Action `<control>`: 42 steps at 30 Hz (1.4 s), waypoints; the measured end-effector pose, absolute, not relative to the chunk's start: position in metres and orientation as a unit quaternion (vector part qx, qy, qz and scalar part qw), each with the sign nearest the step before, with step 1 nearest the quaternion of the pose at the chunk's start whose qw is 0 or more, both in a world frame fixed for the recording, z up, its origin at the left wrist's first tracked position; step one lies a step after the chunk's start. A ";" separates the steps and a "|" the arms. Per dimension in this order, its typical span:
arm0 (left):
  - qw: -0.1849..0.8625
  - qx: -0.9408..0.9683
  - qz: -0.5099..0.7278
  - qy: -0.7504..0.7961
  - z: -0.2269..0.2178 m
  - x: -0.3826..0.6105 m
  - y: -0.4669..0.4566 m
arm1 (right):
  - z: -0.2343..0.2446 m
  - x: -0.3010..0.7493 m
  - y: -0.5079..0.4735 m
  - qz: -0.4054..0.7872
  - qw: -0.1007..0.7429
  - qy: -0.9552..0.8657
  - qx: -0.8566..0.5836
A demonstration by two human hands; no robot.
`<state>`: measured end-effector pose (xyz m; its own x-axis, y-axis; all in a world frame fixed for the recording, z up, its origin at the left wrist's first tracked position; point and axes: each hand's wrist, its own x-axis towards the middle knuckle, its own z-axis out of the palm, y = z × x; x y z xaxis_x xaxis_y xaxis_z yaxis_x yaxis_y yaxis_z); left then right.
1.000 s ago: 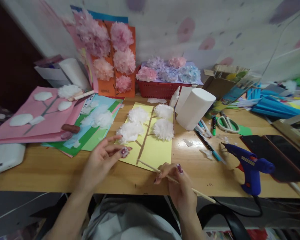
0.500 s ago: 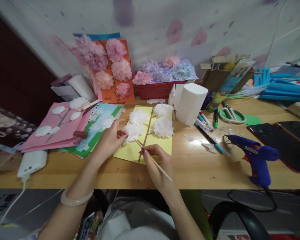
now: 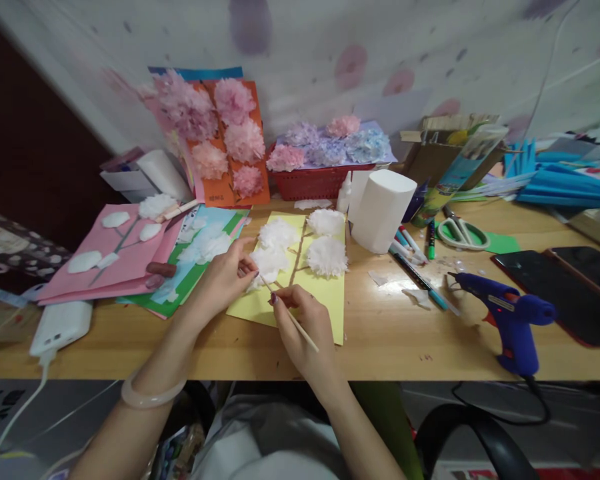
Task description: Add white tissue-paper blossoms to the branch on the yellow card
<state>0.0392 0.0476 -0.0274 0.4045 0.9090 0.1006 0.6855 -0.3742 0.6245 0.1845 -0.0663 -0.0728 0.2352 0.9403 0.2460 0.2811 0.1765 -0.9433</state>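
Note:
My right hand [image 3: 307, 327] grips a thin wooden stick [image 3: 303, 331] between thumb and fingers. Its tip points at the lower left white tissue-paper flower [image 3: 270, 261], close to my left fingertips. My left hand [image 3: 227, 277] has its fingers curled and pinched at the left edge of this flower. Beneath lies a yellow sheet [image 3: 325, 310] with a brown stem [image 3: 299, 257] drawn on it. Other white tissue-paper flowers [image 3: 327, 258] sit on the sheet at both sides of the stem. My right hand covers the stem's lower part.
A white canister [image 3: 383, 210] stands behind the sheet, beside a red basket [image 3: 305, 183]. To the right lie markers [image 3: 420, 275], scissors [image 3: 463, 233], a blue glue gun [image 3: 510, 310] and phones [image 3: 555, 287]. Pink sheets [image 3: 130, 257] and a white power bank [image 3: 63, 327] lie left.
My right hand has moved left with the stick, its tip now nearer my left fingertips. My left hand has shifted slightly right and stays at the flower's edge.

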 end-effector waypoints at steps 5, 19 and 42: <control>0.212 0.783 0.266 0.521 -0.037 0.027 0.033 | -0.064 0.183 -0.065 0.291 0.514 -0.553 -0.588; 0.127 0.778 0.310 0.531 -0.086 0.005 -0.029 | -0.037 0.168 -0.040 0.203 0.464 -0.547 -0.667; 0.122 0.673 0.444 0.578 -0.058 -0.045 0.013 | -0.079 0.188 -0.100 0.424 0.602 -0.335 -0.589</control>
<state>-0.0447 0.0133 -0.0583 -0.0634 0.8870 0.4573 0.6707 -0.3015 0.6777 0.1877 -0.0995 -0.0793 0.4166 0.9041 -0.0954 -0.1152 -0.0516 -0.9920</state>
